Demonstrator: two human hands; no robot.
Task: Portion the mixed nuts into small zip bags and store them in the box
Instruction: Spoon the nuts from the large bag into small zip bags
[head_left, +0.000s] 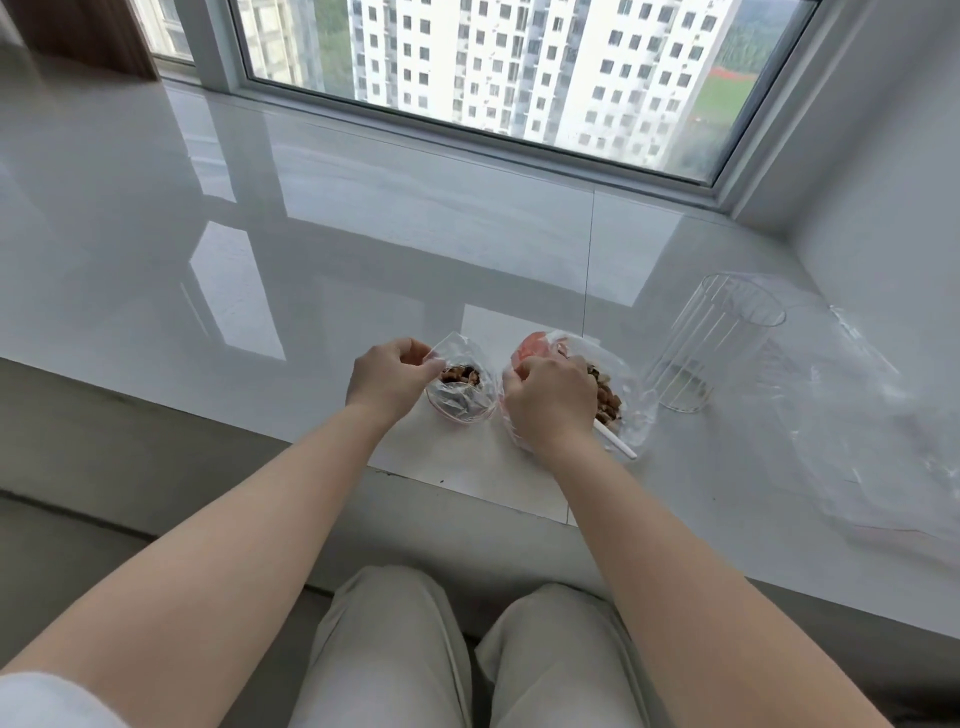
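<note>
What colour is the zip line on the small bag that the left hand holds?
Red, a thin strip along the small bag, with the left hand at its edge; the head view shows it.
</note>
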